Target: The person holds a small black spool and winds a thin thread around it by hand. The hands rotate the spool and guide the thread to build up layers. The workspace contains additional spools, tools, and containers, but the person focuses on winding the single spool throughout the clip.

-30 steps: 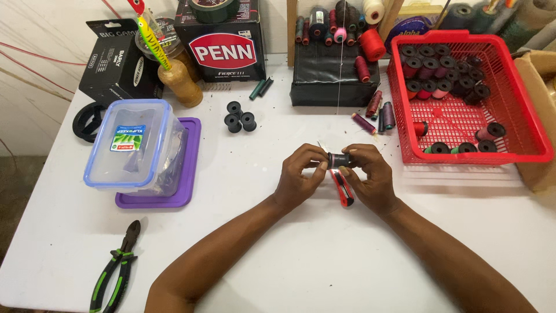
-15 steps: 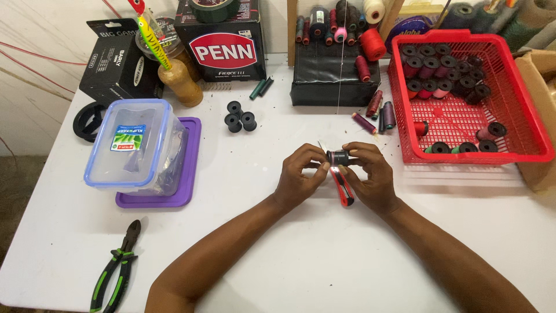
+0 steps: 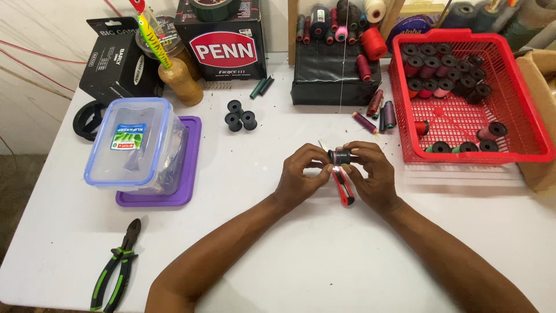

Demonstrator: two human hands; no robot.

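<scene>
I am holding a small black spool (image 3: 339, 156) between both hands just above the white table (image 3: 301, 255). My right hand (image 3: 370, 174) is pinching one end of it with thumb and fingers closed on the flange; my left hand (image 3: 301, 174) is closing its fingertips at the other end, touching the spool or the thread on it, though I cannot tell which. The spool's long axis is lying roughly left to right, running from one hand to the other, so neither hand is nearer than the other. A thin thread (image 3: 341, 75) is running straight away from the grip toward the far edge of the table.

Directly under the grip, a red and black utility knife (image 3: 343, 186) is lying on the table, partly covered by my right hand.

Farther right and beyond the grip, a red basket (image 3: 521, 124) is holding many wound spools, crowded in its far corner with a few along its near wall. Loose thread spools (image 3: 376, 110) are lying between the grip and the basket. To the left and beyond, three empty black spools (image 3: 240, 117) are sitting together. Well left, a clear lidded container (image 3: 134, 145) is resting on a purple lid (image 3: 191, 150); its contents are too dim to make out. Green-handled pliers (image 3: 116, 268) are lying near left.
</scene>
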